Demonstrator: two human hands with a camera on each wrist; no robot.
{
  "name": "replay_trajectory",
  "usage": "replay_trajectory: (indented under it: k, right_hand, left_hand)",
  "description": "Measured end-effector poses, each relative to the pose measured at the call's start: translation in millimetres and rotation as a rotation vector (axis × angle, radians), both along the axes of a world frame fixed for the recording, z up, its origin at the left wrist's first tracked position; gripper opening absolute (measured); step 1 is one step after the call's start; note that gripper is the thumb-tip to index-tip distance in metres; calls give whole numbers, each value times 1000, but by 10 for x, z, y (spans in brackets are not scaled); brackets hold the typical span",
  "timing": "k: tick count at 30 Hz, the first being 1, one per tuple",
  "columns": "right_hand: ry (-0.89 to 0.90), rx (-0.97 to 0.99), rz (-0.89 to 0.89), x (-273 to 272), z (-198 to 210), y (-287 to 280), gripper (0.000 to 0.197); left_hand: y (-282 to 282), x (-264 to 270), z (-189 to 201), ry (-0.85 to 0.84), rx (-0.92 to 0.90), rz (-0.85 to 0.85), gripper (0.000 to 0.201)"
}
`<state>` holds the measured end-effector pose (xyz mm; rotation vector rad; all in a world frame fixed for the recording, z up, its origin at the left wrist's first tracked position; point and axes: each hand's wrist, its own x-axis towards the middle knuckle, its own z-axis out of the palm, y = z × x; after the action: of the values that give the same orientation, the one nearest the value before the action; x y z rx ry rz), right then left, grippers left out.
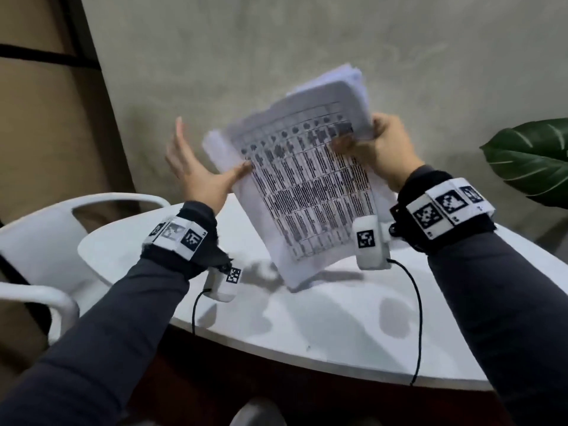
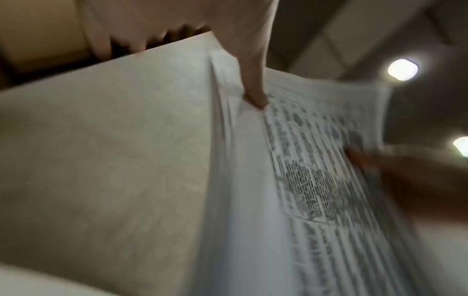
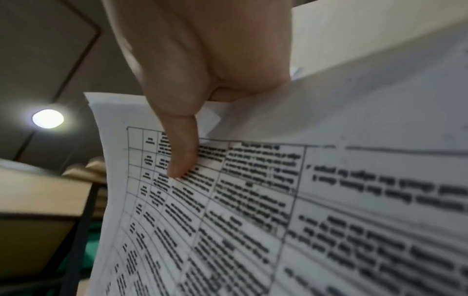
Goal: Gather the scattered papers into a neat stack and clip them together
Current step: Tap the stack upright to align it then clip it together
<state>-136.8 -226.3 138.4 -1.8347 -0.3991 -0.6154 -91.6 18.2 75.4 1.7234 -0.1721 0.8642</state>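
A loose bundle of printed papers (image 1: pixel 307 186) with tables stands tilted above the white table (image 1: pixel 307 327), its lower corner near the surface. My right hand (image 1: pixel 373 146) grips the bundle's upper right edge, thumb on the front sheet (image 3: pixel 228 200), seen also in the right wrist view (image 3: pixel 192 120). My left hand (image 1: pixel 196 170) is held flat with straight fingers beside the left edge; its thumb touches the paper edge (image 2: pixel 255 98). The sheets (image 2: pixel 316 180) are fanned unevenly at the top. No clip shows in any view.
A white chair (image 1: pixel 46 241) stands at the table's left. A green plant leaf (image 1: pixel 531 158) is at the right. A plain wall rises behind the table. Cables (image 1: pixel 412 302) hang from both wrist cameras over the table's near edge.
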Motion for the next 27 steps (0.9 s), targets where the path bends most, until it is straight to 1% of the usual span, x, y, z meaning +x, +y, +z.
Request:
replay_trajectory:
  k: [1,2,3,4,5,6,7,9,11,13,16,18,19,20,21,22,23,24,25,26,27]
  right_hand:
    - [33,75,18,-19,-32,-19,19]
    - [63,136,39,-55,-69,-7,22]
    - [82,205,51,-63,-125,19,30]
    - [93,279,58,-88,-161,57,35]
    - [85,340,52,-86,-187,83,35]
    - [73,374,40,-100,-204,116,34]
    - [67,396,33,-99,-213,136,34]
    - [78,439,36,-112,-230,160,37]
    - [100,464,42,-92,-320,148,38]
    - [138,401,33,-73,-498,118,28]
    - [219,327,-4,-61,-730,48,25]
    - [249,309,-8,-61,-759,32,19]
    - [260,308,-2,-49,-745,25,21]
    - [259,321,-1,-41,-719,35,28]
    - [233,345,-10,-20,-692,40,39]
    - [169,329,-81,-4,-651,46,54]
    - [57,234,-231,11,-591,52,71]
    - [-73,70,-431,1,-502,71,86]
    - [-229,-128,-607,-22,-401,102,95]
    - [-383,-328,-718,-71,-289,170,98]
    - [-494,-506,-749,-98,-178,247,99]
  left_hand:
    - [-8,17,3,119,-160,-201,114]
    - [-47,11,16,236,-295,-407,108]
    - [-90,19,21,310,-373,-518,95]
    - [-140,-29,68,310,-373,-536,75]
    - [-218,-109,152,278,-347,-490,56]
    - [-284,-150,213,249,-351,-446,43]
    - [-345,-165,263,203,-386,-443,41]
    - [-414,-215,330,134,-400,-441,57]
    - [-411,-200,280,111,-379,-440,55]
    - [-352,-158,100,158,-338,-424,54]
    - [-244,-101,-221,251,-290,-399,58]
    - [-205,-68,-361,316,-322,-427,47]
    - [-201,-78,-377,342,-337,-447,38]
    - [-196,-74,-389,355,-337,-460,31]
    - [-198,-78,-384,356,-330,-469,30]
    - [-206,-70,-384,339,-323,-478,32]
    - [-214,-68,-382,317,-315,-481,33]
    - [-223,-65,-378,286,-303,-482,33]
    - [-236,-75,-365,258,-293,-487,33]
    - [-258,-85,-349,234,-278,-492,32]
    - [-288,-105,-317,211,-256,-494,32]
